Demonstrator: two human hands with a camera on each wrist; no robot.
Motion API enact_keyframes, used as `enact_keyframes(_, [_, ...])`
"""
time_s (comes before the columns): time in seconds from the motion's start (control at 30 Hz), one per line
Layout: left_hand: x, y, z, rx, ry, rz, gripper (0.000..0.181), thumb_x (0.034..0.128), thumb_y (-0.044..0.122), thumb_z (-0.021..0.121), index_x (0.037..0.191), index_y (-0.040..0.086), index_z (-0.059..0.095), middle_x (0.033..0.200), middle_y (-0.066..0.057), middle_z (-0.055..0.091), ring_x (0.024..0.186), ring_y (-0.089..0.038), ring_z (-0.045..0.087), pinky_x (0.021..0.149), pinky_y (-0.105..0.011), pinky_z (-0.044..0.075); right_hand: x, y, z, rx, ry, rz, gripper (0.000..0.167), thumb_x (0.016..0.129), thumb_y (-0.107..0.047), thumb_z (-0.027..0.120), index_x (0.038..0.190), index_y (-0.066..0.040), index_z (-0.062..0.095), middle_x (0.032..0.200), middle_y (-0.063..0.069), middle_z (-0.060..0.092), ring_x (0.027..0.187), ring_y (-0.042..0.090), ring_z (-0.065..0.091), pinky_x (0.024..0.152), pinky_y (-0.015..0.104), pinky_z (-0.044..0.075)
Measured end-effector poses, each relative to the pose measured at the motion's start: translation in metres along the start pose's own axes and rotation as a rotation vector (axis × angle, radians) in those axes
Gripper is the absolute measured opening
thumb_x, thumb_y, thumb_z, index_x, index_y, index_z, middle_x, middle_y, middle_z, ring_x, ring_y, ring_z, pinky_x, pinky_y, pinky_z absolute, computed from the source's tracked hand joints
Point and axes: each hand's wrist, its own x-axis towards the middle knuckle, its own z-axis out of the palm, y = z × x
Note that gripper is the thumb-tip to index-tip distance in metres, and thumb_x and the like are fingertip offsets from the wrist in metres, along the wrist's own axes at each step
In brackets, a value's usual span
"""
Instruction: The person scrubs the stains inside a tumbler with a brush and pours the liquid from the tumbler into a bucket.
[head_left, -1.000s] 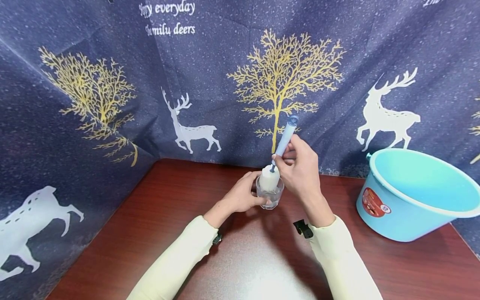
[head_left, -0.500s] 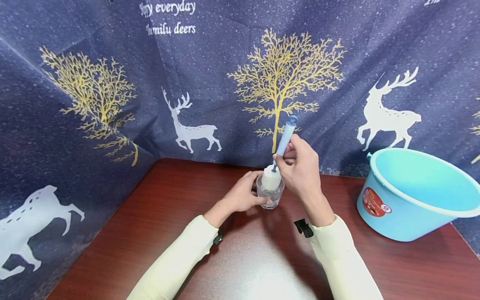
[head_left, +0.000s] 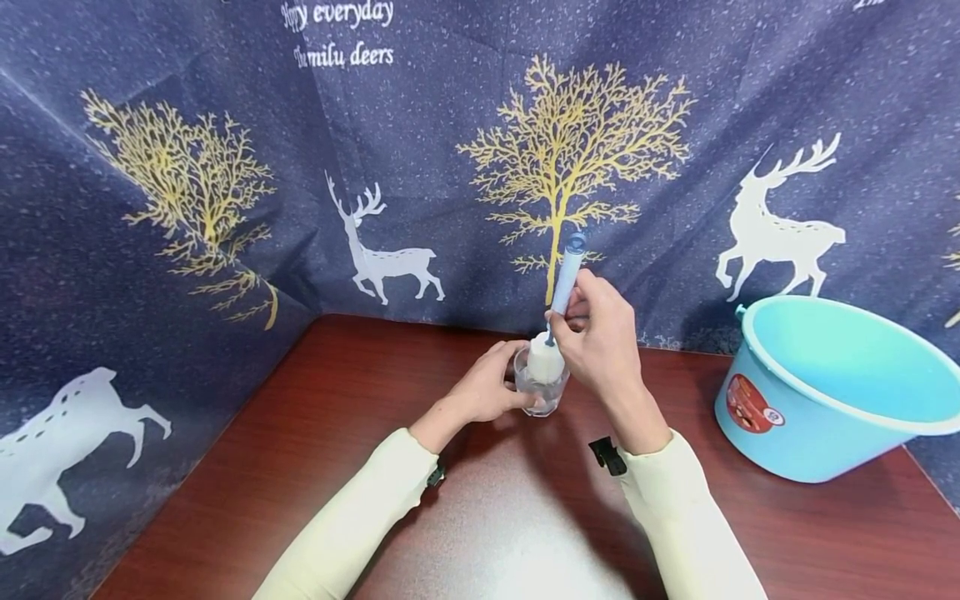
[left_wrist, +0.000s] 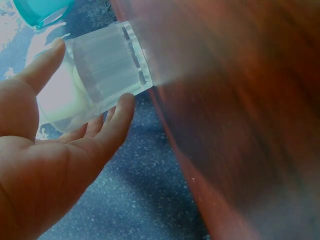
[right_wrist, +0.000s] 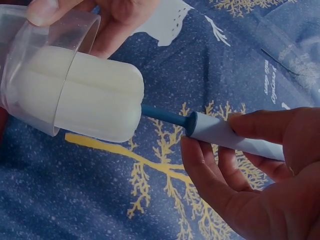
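Observation:
My left hand (head_left: 491,390) holds a clear cup (left_wrist: 107,67) upright on the table, thumb on one side and fingers on the other. A sponge cup brush has its white sponge head (right_wrist: 95,92) partly inside the cup, with the upper part standing above the rim. My right hand (head_left: 603,333) pinches the brush's light blue handle (head_left: 567,279) between thumb and fingers, just above the thin dark blue stem (right_wrist: 167,115). The handle leans slightly to the right, its ring end up. How deep the sponge sits is best seen in the right wrist view.
A light blue bucket (head_left: 810,454) with a red label stands on the right of the reddish-brown wooden table (head_left: 360,375). Behind the table hangs a dark blue cloth (head_left: 450,208) printed with deer and gold trees.
The brush handle has swung a little to the left and stands more upright. Its sponge head has shifted slightly right in the cup. My left hand has kept its hold.

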Motion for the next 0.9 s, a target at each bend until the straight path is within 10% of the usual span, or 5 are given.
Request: enact_keyframes(0.9, [0.0005,-0.0003,0.0000,-0.007,-0.010,-0.017,0.083,0.0840,0.011,0.091,0.153,0.002,0.046,0.148,-0.017,0.047,0.124,-0.027,0.064,0.095,-0.034,0.062,-0.0027,-0.0043,-0.0022,0.009,-0.037,-0.016,0.025,0.083,0.009,0.076,0.093,-0.001,0.056,0.087,0.016,0.059,0.079,0.026,0.071,0.070,0.036,0.065])
